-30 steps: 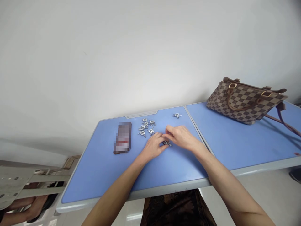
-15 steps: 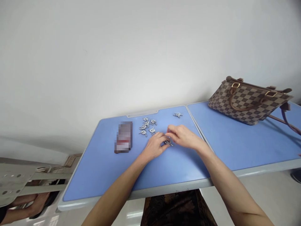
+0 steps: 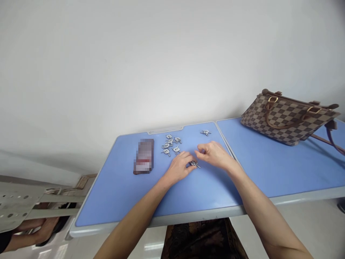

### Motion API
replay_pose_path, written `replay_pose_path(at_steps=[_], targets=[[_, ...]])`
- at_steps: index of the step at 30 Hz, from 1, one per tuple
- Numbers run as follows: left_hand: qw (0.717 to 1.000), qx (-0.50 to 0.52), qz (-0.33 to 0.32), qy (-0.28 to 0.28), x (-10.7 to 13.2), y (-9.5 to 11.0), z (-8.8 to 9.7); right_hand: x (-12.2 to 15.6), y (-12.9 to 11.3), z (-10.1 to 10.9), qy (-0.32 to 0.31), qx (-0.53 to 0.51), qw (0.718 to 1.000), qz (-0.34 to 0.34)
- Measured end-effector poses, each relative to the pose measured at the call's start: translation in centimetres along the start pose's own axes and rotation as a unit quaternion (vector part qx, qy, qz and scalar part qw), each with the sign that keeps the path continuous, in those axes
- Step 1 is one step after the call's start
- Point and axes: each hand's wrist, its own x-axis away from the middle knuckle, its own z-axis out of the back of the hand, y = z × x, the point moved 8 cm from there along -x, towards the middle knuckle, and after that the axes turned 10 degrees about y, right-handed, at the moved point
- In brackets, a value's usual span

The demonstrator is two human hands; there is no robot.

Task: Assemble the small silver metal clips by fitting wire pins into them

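Note:
My left hand [image 3: 180,167] rests on the blue table [image 3: 126,201], its thumb and fingers closed round a small silver metal part [image 3: 194,164] with a thin pin sticking out. Fingertips hide some of that part. Just to the right, my right hand [image 3: 214,154] hovers with thumb and index finger pinched together; whatever lies in the pinch is too small or hidden to make out. Several similar metal parts [image 3: 169,144], with rings and pins, lie in a loose cluster beyond my left hand. Another metal part [image 3: 206,132] lies by itself near the back edge.
A blurred-out flat packet or phone [image 3: 144,157] lies left of the cluster. On the adjoining blue table at right stands a checked handbag [image 3: 288,120]. A white wall [image 3: 172,64] rises behind. At lower left, a person's foot [image 3: 47,230] shows beside a metal bench [image 3: 16,207].
My right hand has drawn slightly right, away from the metal part. My left hand keeps its grip on that part. The whole view has shifted a little.

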Motion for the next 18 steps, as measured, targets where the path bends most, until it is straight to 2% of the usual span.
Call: replay_pose_path(at_steps=[8, 13, 18], targets=[[1.0, 0.002, -0.004, -0.001, 0.1, 0.2, 0.1, -0.1, 0.7, -0.5, -0.004, 0.021, 0.999, -0.046], [1.0, 0.004, 0.008, 0.005, 0.0, 0.1, 0.2, 0.1, 0.0, -1.4, -0.015, -0.078, 0.997, -0.022], [1.0, 0.014, 0.021, 0.008, 0.0, -0.1, 0.2, 0.1, 0.0, -1.1, -0.001, -0.039, 0.999, -0.01]])
